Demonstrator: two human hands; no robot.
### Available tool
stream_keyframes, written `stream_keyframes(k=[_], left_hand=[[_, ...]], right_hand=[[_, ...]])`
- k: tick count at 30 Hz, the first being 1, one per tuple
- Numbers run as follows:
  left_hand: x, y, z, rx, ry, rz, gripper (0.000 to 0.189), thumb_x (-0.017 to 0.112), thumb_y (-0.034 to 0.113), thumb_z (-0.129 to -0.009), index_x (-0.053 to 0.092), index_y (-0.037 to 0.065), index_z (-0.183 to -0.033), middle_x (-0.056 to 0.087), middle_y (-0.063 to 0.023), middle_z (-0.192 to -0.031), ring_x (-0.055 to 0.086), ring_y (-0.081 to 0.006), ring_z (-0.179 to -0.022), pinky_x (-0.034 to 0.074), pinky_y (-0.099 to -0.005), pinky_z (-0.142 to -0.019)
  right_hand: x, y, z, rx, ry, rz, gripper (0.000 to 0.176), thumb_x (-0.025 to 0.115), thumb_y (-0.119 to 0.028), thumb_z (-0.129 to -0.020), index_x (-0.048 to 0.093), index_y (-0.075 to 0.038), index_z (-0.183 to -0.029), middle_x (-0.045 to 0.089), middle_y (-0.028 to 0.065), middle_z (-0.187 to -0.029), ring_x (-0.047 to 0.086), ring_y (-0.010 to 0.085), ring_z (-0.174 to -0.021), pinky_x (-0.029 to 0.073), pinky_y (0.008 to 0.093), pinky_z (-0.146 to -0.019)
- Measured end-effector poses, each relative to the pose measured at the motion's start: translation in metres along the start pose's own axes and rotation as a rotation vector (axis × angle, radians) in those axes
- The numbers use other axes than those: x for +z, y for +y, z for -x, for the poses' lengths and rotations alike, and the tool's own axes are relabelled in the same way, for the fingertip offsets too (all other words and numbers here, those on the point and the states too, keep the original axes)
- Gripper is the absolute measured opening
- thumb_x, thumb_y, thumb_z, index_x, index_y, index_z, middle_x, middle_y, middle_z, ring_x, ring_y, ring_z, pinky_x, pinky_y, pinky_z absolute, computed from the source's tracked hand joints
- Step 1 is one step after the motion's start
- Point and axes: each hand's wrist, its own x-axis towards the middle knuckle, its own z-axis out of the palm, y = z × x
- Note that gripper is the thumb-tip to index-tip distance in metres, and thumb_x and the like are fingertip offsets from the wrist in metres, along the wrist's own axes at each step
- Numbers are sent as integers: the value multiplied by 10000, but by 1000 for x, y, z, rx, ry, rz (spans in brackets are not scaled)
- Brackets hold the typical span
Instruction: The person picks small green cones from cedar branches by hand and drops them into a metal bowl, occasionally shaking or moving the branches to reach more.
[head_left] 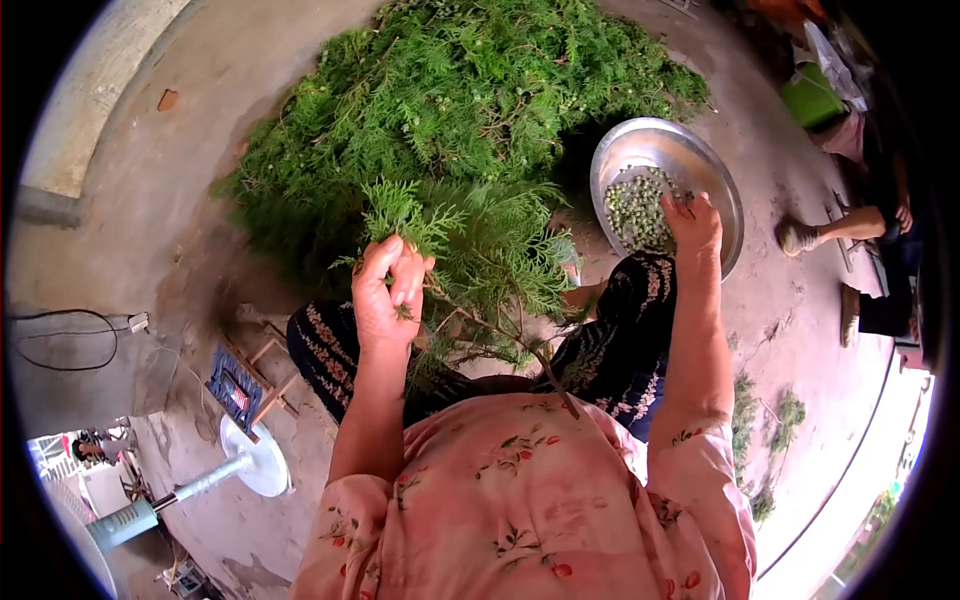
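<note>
Closed around a green leafy sprig, my left hand is raised above my lap. The sprig belongs to, or lies against, a larger branch whose woody stem runs down across my lap. My right hand is over the right part of a round metal bowl, fingers bent and pointing down; whether they hold anything is too small to tell. Small round green berries lie in the bowl beside those fingers. Beyond my knees rises a big heap of green branches.
At the right are another person's leg and shoe, with a green item farther back. A small wooden stool and a pale-blue fan stand are at the lower left. Loose sprigs lie on the floor at right.
</note>
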Motion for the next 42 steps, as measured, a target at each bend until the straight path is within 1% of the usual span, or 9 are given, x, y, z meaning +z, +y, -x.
stream_keyframes(k=[5,8,16,22,24,28,32,34,42], left_hand=[[7,7,-11,119,-71,94,482,423,226,-852,314,130,-392,283,12,-371,329,-122,-416,373,-304,-727],[4,8,-18,148,-92,213,482,398,212,-867,315,135,-400,285,10,-366,330,-121,-415,376,-311,-732],[6,6,-16,133,-59,477,301,376,231,-901,519,101,-670,316,37,-352,321,-111,-374,362,-315,-722],[-10,10,-12,199,-176,375,279,398,215,-884,558,61,-714,380,3,-407,373,-132,-422,377,-355,-804],[-8,17,-6,201,-145,313,250,423,201,-871,572,52,-737,436,-14,-453,415,-141,-459,380,-371,-826],[-27,30,-4,144,318,113,126,563,76,-796,586,44,-916,604,-64,-819,552,-166,-763,413,-336,-819],[-29,33,1,593,688,-371,244,575,9,-814,545,72,-1047,594,-29,-947,527,-110,-911,408,-246,-827],[-6,43,11,727,558,-608,174,560,-1,-826,565,49,-992,587,-22,-908,534,-90,-854,429,-232,-781],[17,-7,0,558,304,-998,114,645,31,-738,545,11,-789,572,-91,-781,568,-183,-659,462,-277,-605]], right_hand=[[0,41,94,112,-898,1055,452,354,-395,-914,440,39,-1005,575,154,-1031,586,260,-907,487,331,-813],[-32,88,109,866,-1051,541,539,457,-470,-860,444,-15,-1149,557,148,-1108,574,262,-967,478,359,-832],[16,107,188,993,-1157,365,493,616,-351,-804,450,-71,-1174,568,92,-984,587,249,-898,508,361,-730],[10,132,183,826,-1076,420,309,595,-200,-828,517,-36,-1078,612,112,-837,555,125,-694,458,262,-597],[15,124,185,145,-1219,834,324,590,-132,-817,486,-33,-1108,592,134,-922,536,124,-754,451,242,-655],[17,135,176,472,-962,624,185,483,-41,-863,504,-8,-1044,548,33,-809,472,84,-676,390,193,-595],[1,179,134,-1518,-1128,1155,239,538,-122,-846,516,7,-1045,538,17,-764,460,107,-645,400,227,-609],[21,140,172,-647,-1008,872,288,584,-102,-803,531,14,-1062,586,60,-835,531,154,-710,423,260,-665],[16,140,199,-949,-868,933,256,631,7,-706,582,-3,-957,597,139,-767,586,266,-648,438,331,-564]])
